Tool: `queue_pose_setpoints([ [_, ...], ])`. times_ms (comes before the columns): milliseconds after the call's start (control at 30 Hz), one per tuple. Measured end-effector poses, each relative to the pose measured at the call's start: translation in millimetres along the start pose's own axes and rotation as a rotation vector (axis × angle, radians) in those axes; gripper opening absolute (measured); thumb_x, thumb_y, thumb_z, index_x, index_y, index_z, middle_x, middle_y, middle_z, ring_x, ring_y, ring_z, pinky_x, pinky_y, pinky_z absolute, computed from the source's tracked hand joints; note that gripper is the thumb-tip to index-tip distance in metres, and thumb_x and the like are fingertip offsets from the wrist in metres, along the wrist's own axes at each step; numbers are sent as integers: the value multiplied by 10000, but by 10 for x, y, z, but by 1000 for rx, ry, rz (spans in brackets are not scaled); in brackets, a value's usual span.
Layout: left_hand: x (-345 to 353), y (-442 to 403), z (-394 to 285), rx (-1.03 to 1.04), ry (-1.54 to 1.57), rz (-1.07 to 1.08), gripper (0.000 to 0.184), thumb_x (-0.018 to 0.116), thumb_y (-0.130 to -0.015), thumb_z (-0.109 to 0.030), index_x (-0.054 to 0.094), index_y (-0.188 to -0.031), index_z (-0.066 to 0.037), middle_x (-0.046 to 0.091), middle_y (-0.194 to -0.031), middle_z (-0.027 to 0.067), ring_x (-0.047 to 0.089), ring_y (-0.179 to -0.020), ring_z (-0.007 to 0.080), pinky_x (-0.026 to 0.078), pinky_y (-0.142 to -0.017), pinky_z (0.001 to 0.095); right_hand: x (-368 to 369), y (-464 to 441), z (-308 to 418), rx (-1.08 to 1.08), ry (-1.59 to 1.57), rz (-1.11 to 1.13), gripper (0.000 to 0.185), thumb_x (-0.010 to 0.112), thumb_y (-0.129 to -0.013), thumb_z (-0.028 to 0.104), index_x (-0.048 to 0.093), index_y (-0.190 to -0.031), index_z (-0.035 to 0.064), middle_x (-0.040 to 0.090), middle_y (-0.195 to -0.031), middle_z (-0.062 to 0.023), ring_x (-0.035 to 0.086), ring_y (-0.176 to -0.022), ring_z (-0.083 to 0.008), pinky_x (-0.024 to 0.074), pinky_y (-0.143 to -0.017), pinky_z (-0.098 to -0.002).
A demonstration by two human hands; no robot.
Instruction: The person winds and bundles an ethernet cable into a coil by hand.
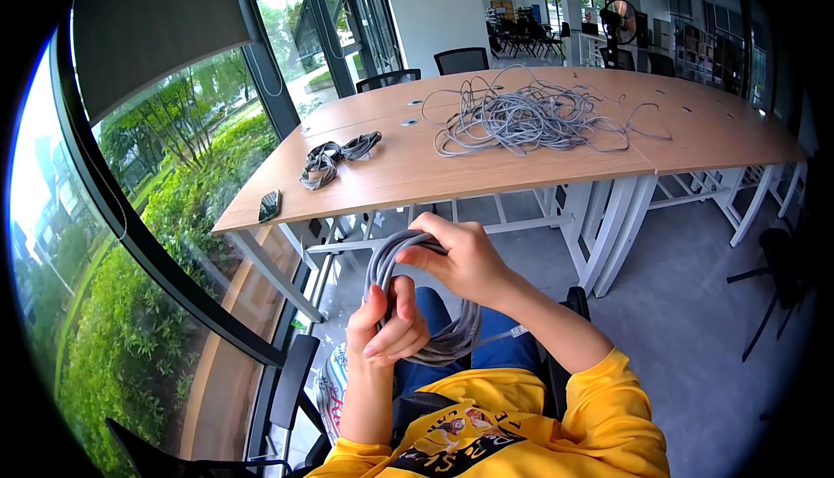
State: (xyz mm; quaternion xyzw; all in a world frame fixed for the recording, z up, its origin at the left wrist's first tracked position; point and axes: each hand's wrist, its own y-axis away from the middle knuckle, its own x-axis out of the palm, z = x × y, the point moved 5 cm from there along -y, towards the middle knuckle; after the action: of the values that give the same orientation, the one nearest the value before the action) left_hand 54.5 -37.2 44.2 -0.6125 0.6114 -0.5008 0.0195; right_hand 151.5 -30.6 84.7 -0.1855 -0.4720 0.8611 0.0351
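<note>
Yellow shirt nearest, at 6 o'clock. Dark phone-like object noted at 9 on the table; small cable bundle at 10. Left hand, at 7: fingers curled round the near-left side of the grey cable coil, held over the lap. Right hand, at 4: coil's top pinched by thumb and fingers. Plug jutting at 5. Tangled cable heap at 1. Judged: loops being gathered; firm left grip, loose end kept controlled, called for next.
</note>
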Motion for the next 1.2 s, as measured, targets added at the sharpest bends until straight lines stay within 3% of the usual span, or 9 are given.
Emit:
queue_pose_setpoints([
  [233,123,25,46,-5,-3,113,515,415,-817,-475,400,-961,20,426,-447,-32,374,-328,51,279,-377,178,-24,14,23,7,-66,65,239,607,-749,232,522,-799,15,532,-573,-66,485,-502,-79,391,-476,-213],
  [333,182,-14,31,-3,-21,-54,684,423,-752,-583,346,-1055,25,432,-539,17,420,-376,124,325,-438,251,-36,6,70,98,-164,80,237,603,-753,234,524,-802,16,536,-574,-64,504,-515,-82,399,-486,-218],
  [467,115,-7,50,-44,121,-152,574,435,-777,-526,373,-987,5,426,-512,28,425,-366,130,318,-422,256,-13,22,-29,146,-277,133,244,611,-743,239,529,-805,17,539,-584,-65,522,-518,-108,406,-493,-229],
  [633,61,62,107,-125,-92,-69,507,455,-788,-484,400,-941,-4,442,-475,30,439,-379,130,334,-461,259,-86,-26,90,-157,6,144,282,637,-705,259,539,-821,21,543,-625,-79,536,-537,-167,411,-502,-242],
  [767,102,29,18,-33,-151,10,684,402,-705,-661,417,-932,-16,472,-487,48,468,-418,141,363,-577,293,-85,-12,162,-186,33,189,295,671,-665,242,543,-809,19,544,-642,-81,533,-541,-187,410,-500,-248],
  [867,113,20,12,-78,-143,-25,609,391,-749,-614,436,-870,-19,454,-470,41,446,-387,135,364,-540,280,-68,-49,165,-256,38,189,292,680,-655,227,541,-804,17,538,-637,-79,536,-536,-191,410,-484,-259],
  [1033,27,26,7,-123,-177,-32,303,474,-823,-310,426,-793,-13,387,-413,-14,337,-297,65,249,-355,202,-83,-130,274,-348,147,245,313,666,-662,269,532,-789,15,528,-621,-73,543,-527,-197,411,-465,-267],
  [1067,45,23,0,-19,-129,-90,216,518,-788,-203,437,-768,-3,366,-402,-26,300,-286,43,181,-325,181,-75,-128,297,-367,216,266,325,660,-664,286,529,-785,15,527,-619,-70,547,-527,-199,413,-463,-265],
  [1200,99,-7,-9,-65,-192,-68,185,559,-728,-124,479,-693,39,333,-377,-23,285,-287,49,203,-339,197,-70,-126,265,-315,207,263,369,657,-656,333,521,-780,13,520,-600,-64,549,-517,-181,409,-458,-265],
])
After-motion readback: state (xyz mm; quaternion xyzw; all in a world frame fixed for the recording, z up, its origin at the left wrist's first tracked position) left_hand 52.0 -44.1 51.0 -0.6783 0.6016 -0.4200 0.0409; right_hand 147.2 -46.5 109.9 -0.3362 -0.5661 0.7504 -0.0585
